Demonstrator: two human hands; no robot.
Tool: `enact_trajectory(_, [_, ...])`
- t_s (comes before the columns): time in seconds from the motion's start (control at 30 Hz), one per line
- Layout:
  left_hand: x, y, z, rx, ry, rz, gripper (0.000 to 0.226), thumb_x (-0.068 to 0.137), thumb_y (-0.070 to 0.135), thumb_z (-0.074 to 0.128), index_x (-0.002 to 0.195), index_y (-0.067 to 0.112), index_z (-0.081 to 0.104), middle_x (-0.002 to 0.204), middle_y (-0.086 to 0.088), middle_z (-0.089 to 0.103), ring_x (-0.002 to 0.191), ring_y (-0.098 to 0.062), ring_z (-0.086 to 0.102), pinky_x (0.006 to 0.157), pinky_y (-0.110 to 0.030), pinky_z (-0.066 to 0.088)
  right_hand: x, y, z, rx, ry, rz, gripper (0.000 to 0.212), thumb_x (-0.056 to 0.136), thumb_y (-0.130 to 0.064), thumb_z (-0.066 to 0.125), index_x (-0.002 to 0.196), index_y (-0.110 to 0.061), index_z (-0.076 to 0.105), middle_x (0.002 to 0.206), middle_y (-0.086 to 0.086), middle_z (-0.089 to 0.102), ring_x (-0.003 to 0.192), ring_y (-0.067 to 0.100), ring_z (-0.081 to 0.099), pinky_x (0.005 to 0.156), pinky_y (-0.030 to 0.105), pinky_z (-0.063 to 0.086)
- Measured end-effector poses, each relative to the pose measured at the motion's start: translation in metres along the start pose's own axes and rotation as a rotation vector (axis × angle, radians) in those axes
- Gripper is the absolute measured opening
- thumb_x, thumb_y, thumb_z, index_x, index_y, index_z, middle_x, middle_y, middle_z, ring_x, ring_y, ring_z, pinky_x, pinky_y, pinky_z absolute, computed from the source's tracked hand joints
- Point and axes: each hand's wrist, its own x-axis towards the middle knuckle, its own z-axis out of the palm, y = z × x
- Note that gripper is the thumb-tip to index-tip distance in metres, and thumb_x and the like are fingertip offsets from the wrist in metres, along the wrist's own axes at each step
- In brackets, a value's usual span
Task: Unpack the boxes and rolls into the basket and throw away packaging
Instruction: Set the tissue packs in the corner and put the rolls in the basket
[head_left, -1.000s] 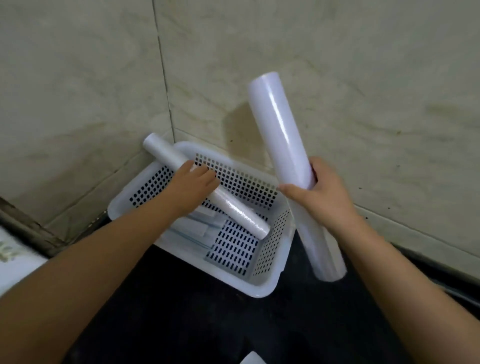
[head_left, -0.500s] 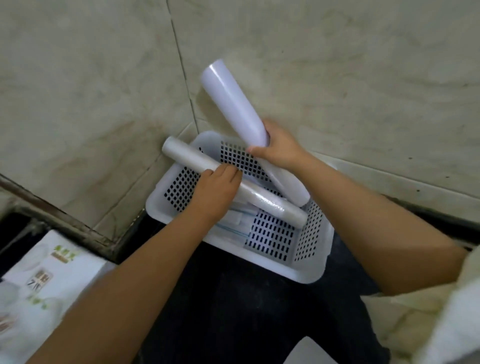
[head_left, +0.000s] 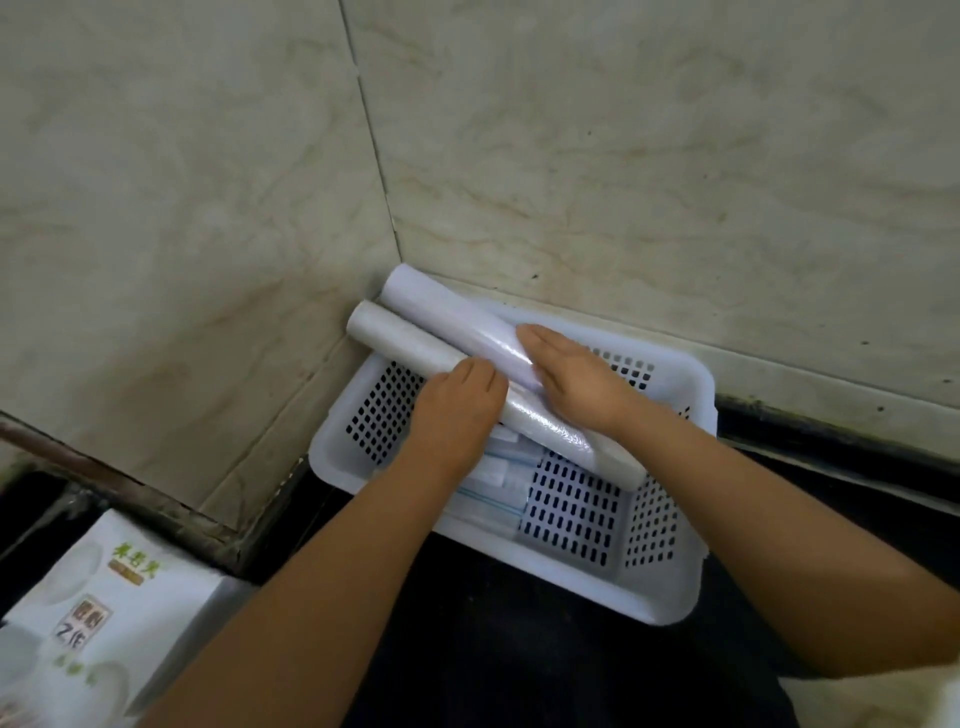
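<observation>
— What are the hands doing?

— The left hand (head_left: 457, 410) lies palm down with its fingers curled over the thinner roll (head_left: 415, 353), gripping it. The right hand (head_left: 571, 379) rests flat, fingers straight and together, pressed on top of the wider roll (head_left: 447, 317); it is open, not wrapped around.

— Which way do the rolls run?

— Both lie side by side, touching, long axes parallel and slanting from the wall corner at upper left down toward the lower right. Their upper-left ends stick out past the basket's far corner; the thinner roll's lower end sits inside, near the right wall.

— And the basket?

— A white perforated basket (head_left: 670, 613) on a dark counter (head_left: 519, 649), pushed into the corner of the tiled wall (head_left: 623, 156). The rolls sit across its top. Beneath them, on the floor of the basket, are flat white packets with blue edging (head_left: 498, 493).

— Anything else nearby?

— A white printed box (head_left: 104, 597) at lower left, well apart from the basket.
</observation>
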Motion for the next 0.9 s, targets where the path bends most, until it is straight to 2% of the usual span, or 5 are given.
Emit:
enact_trajectory(0.17, [0.005, 0.009, -0.001, 0.001, -0.098, -0.106, 0.036, 0.054, 0.001, 0.084, 0.086, 0.000, 0.067, 0.091, -0.016, 0.070, 0.085, -0.022, 0.070, 0.054, -0.022, 0.055, -0.046, 0.017, -0.012, -0.161, -0.116, 0.084, 0.059, 0.095, -0.011, 0.042, 0.146, -0.009, 0.014, 0.158, 0.008, 0.010, 0.145, 0.019, 0.014, 0.118, 0.028, 0.012])
enact_trajectory(0.37, [0.005, 0.025, -0.015, 0.001, -0.427, -0.189, 0.056, 0.088, 0.004, 0.054, 0.138, 0.000, 0.029, 0.150, -0.019, 0.022, 0.142, -0.029, 0.019, 0.103, -0.039, 0.041, -0.106, 0.008, -0.023, -0.174, -0.076, 0.037, 0.048, 0.093, -0.010, 0.043, 0.139, -0.001, 0.033, 0.153, 0.015, 0.025, 0.139, 0.027, 0.027, 0.112, 0.027, 0.019])
enact_trajectory(0.5, [-0.012, 0.055, -0.039, 0.013, -0.477, -0.156, 0.058, 0.090, 0.006, 0.051, 0.142, 0.003, 0.026, 0.155, -0.019, 0.015, 0.145, -0.031, 0.012, 0.114, -0.042, 0.026, -0.160, 0.009, -0.028, -0.097, 0.031, 0.050, 0.041, 0.088, -0.002, 0.048, 0.128, 0.007, 0.047, 0.138, 0.025, 0.044, 0.126, 0.037, 0.044, 0.106, 0.039, 0.034])
enact_trajectory(0.67, [-0.046, 0.127, -0.084, -0.180, -0.428, -0.181, 0.029, 0.091, 0.009, 0.047, 0.119, 0.003, 0.050, 0.126, -0.014, 0.051, 0.116, -0.029, 0.047, 0.094, -0.037, 0.042, -0.232, 0.013, -0.035, -0.146, -0.003, 0.220, 0.051, 0.091, -0.017, 0.048, 0.139, -0.006, 0.035, 0.146, 0.014, 0.038, 0.132, 0.029, 0.039, 0.106, 0.037, 0.035])
enact_trajectory(0.9, [-0.074, 0.235, -0.145, -0.221, -0.500, -0.153, 0.039, 0.092, 0.016, 0.050, 0.130, 0.007, 0.044, 0.129, -0.017, 0.050, 0.117, -0.032, 0.049, 0.095, -0.041, 0.045, -0.339, 0.006, -0.078, -0.231, 0.013, 0.432, 0.049, 0.091, -0.033, 0.048, 0.133, -0.009, 0.042, 0.135, 0.016, 0.048, 0.120, 0.035, 0.048, 0.092, 0.043, 0.046])
